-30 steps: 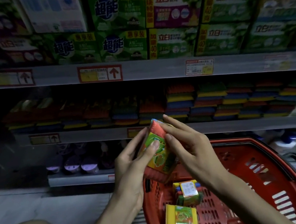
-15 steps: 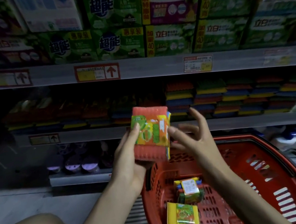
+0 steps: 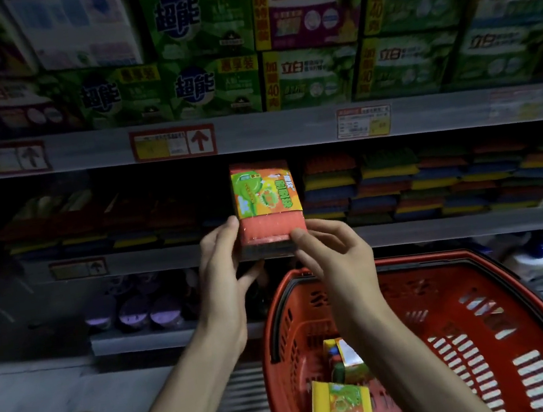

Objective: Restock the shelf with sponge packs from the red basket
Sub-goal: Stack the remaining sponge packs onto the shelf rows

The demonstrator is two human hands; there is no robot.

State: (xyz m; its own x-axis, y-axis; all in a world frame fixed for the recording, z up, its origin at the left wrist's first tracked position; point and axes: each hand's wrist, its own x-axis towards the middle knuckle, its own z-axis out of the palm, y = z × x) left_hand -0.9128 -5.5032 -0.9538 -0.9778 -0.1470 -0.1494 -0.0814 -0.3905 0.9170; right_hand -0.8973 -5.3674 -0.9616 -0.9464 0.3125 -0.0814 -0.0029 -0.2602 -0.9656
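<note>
Between the fingers: sponge pack [image 3: 268, 206] is standing upright with its label facing the person, raised in front of the shelf edge and not yet resting on it.
Left hand [image 3: 223, 267]: fingers [image 3: 231, 226] are pressing together along the pack's left edge while the thumb is curling under its base. This hand is probably carrying the weight.
Right hand [image 3: 335, 256]: thumb and forefinger are lightly pinching the pack's lower right corner. The other fingers are curling loosely and touching nothing, so this hand looks to be steering rather than lifting.
Just beyond the fingertips: sponge shelf [image 3: 439, 228] is showing low, dark stacks behind the pack and taller striped stacks [image 3: 398, 185] to the right of the right fingers. The low spot is probably where this pack is heading.
Below the wrists: red basket [image 3: 442, 257] is sitting under the right forearm, making the reach short. Two more packs [image 3: 341, 407] are lying inside, so restocking is only partly done.
Above the fingers: detergent boxes [image 3: 213, 85] are filling the upper shelf, well apart from both hands.
</note>
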